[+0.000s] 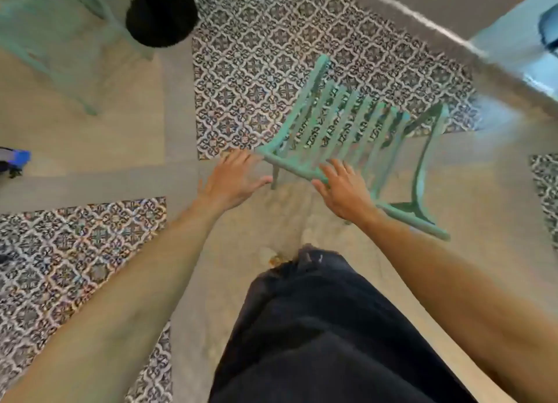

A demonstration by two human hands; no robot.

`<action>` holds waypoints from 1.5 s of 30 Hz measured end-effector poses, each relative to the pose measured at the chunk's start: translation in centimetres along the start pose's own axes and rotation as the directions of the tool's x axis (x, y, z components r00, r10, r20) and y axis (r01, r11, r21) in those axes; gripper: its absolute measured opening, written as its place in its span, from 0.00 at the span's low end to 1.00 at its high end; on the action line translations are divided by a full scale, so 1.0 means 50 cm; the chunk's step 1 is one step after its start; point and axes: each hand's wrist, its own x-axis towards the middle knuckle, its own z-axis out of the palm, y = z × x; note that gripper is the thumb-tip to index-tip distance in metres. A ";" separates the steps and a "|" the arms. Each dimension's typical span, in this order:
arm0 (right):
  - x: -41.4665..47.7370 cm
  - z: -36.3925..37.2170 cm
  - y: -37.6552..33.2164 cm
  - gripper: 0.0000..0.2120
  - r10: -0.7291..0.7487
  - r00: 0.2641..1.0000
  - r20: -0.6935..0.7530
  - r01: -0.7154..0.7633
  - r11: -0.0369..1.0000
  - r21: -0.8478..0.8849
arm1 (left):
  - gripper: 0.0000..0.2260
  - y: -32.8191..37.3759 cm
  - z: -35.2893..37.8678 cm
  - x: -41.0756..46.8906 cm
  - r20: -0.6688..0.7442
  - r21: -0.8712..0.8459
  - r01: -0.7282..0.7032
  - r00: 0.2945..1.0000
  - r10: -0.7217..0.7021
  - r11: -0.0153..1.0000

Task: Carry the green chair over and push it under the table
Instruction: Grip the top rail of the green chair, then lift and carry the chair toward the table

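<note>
The green slatted chair (347, 131) stands on the floor just ahead of me, partly on a patterned tile patch. Its top back rail points toward me. My left hand (235, 182) hovers with fingers spread beside the rail's left end and holds nothing. My right hand (342, 191) lies over the middle of the rail, fingers stretched across it and thumb below, not closed around it. A grey surface with a pale edge (453, 34), possibly the table, runs across the top right beyond the chair.
A black round pedestal base (161, 16) sits at the top left, next to another pale green piece of furniture (57, 40). A blue object (16, 156) lies at the left edge. My dark-trousered legs (317, 327) fill the bottom centre.
</note>
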 end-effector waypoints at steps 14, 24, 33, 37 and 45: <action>-0.215 0.093 0.188 0.25 0.427 0.809 -0.404 -0.496 0.865 -0.079 | 0.21 0.109 0.168 0.125 -0.199 0.132 -0.303 0.925 0.325 0.944; -0.188 0.153 0.212 0.34 0.424 0.700 -0.575 -0.541 0.840 -0.038 | 0.32 0.082 0.194 0.146 -0.250 0.158 -0.271 0.919 0.304 0.950; -0.179 0.184 0.234 0.37 0.375 0.631 -0.679 -0.554 0.830 -0.057 | 0.34 0.088 0.220 0.144 -0.358 0.140 -0.233 0.894 0.269 0.962; -0.175 0.187 0.242 0.36 0.334 0.617 -0.713 -0.544 0.835 -0.080 | 0.32 0.090 0.225 0.145 -0.385 0.154 -0.231 0.881 0.274 0.961; -0.157 0.167 0.301 0.36 0.280 0.654 -0.703 -0.476 0.874 -0.094 | 0.31 0.118 0.240 0.153 -0.414 0.148 -0.184 0.881 0.229 0.972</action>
